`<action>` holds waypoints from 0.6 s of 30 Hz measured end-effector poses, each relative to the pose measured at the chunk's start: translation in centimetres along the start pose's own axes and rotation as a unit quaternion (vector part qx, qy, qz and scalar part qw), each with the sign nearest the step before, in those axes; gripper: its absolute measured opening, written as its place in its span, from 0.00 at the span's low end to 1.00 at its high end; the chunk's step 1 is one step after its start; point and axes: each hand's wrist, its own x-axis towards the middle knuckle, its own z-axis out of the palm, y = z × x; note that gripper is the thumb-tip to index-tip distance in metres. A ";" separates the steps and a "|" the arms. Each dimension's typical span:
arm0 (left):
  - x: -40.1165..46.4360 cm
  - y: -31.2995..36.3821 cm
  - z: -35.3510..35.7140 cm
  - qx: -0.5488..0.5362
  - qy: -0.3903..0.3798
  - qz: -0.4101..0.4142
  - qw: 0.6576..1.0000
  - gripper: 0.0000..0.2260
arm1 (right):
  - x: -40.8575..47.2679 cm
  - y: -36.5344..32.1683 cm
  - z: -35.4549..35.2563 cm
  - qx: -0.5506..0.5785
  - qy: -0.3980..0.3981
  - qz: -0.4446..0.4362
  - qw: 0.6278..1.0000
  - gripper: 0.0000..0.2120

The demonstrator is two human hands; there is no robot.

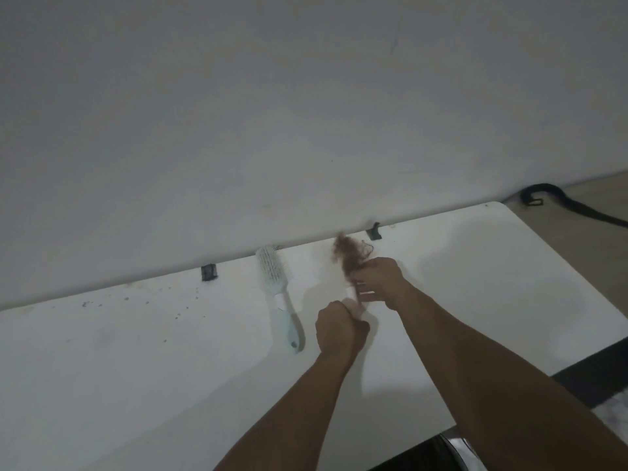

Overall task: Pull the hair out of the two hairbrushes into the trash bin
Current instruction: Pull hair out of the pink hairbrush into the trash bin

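Note:
A pale mint hairbrush (278,294) lies on the white table (136,368), head toward the wall, with no hair visible in its bristles. My left hand (338,326) grips the handle of a second, whitish hairbrush (353,299), which is mostly hidden between my hands. Just beyond it my right hand (379,280) pinches a tuft of brown hair (350,254) that stands up from the brush head. At the bottom edge a dark opening with a shiny rim (455,447) shows, probably the trash bin.
The table stands against a white wall, with two small black clips (208,271) (374,231) at its back edge. Dark specks lie on the table's left part. A black strap (557,202) lies on the floor at the far right.

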 end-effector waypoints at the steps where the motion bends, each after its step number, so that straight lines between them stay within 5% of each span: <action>1: 0.3 -0.2 0.0 -0.006 -0.015 -0.002 1.000 0.09 | 0.0 0.2 -0.1 0.016 -0.004 0.006 1.000 0.06; 8: -0.2 -0.9 -0.5 -0.063 -0.105 0.027 0.992 0.03 | -1.2 1.8 -2.7 0.105 -0.006 0.022 0.994 0.05; 18: -5.2 1.6 4.3 -0.162 -0.240 0.047 0.956 0.08 | -5.6 7.8 -12.3 0.301 -0.024 0.007 0.953 0.03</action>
